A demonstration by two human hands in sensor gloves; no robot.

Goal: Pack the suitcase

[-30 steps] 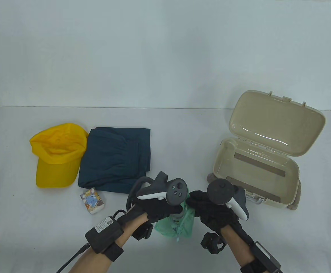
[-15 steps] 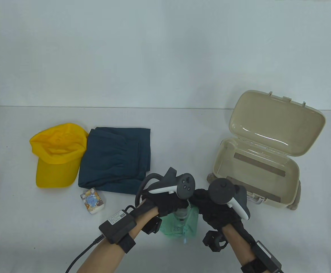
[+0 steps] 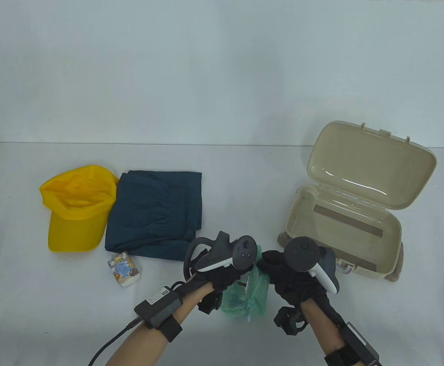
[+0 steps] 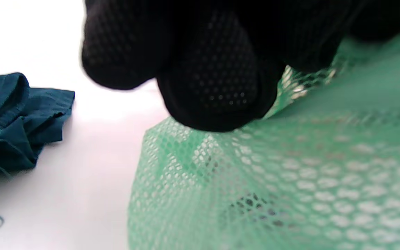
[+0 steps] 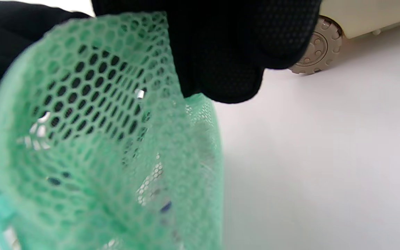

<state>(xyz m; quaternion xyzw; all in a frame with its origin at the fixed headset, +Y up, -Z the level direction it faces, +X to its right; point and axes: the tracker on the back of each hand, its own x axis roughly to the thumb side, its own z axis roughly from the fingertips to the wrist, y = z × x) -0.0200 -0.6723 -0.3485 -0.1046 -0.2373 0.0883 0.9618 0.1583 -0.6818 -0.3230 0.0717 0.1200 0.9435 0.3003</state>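
Two gloved hands hold a green mesh bag [image 3: 246, 299] between them at the lower centre of the table view, just above the white surface [image 3: 222, 183]. The left wrist view shows what the overhead camera hides: black fingers [image 4: 217, 83] curled down and pinching the netting's upper edge, with dark shapes dimly visible inside the bag. The right wrist view shows the right fingers [image 5: 227, 52] likewise pinched on the bag's rim, its mouth gaping, and behind them a toothed beige wheel [image 5: 316, 48] of the case, which the table view shows only as a brownish lump.

The left hand [image 3: 226, 276] and the right hand [image 3: 288, 278] sit close together, each closed on its side of the bag. Against half a second ago, the bag is tilted more to the right, its mouth is pulled wider and rises between the two trackers, and the hands are slightly farther up the frame.

At lower left lies a small printed packet [image 3: 125, 269]. Beyond it rest folded dark teal clothing [image 3: 153, 213] and, touching its left edge, a yellow cap [image 3: 78, 207]. At right the beige suitcase [image 3: 342, 228] stands open, lid tilted back.
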